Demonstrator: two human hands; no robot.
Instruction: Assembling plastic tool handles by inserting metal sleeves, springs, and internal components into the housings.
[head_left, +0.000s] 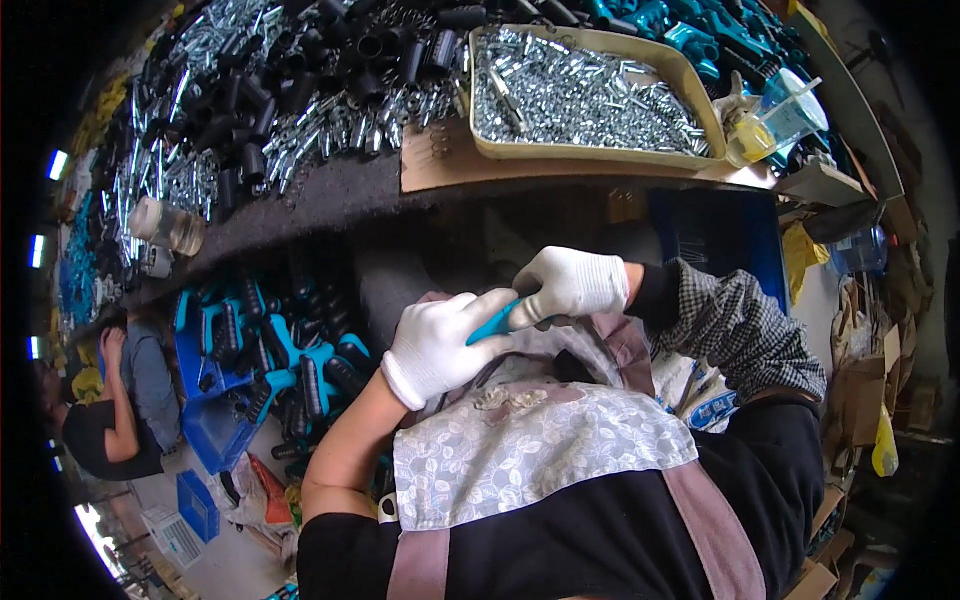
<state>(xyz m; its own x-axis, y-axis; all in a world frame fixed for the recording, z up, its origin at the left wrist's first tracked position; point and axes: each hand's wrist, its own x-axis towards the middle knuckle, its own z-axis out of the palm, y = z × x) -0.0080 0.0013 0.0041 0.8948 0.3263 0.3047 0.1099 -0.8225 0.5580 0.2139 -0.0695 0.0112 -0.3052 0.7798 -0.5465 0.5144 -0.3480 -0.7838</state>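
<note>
In front of my apron [540, 450], both hands in white gloves meet on a teal part [493, 323]. Its visible piece looks smooth and rounded; the rest is covered by my fingers, so its kind does not show. My left hand [440, 340] is closed around the part from the left. From the right, my right hand [570, 290] has its fingers bent and its thumb against the part's upper end. Whether a smaller piece is also pinched in my right hand is hidden.
Beyond my hands, a bench carries a cream tray [600, 155] of small metal pins, black tubes [370, 85] and a plastic cup [795, 115]. At left, black-and-teal tools [315, 375] pile by blue crates [220, 430]. Another person [110, 430] sits far left.
</note>
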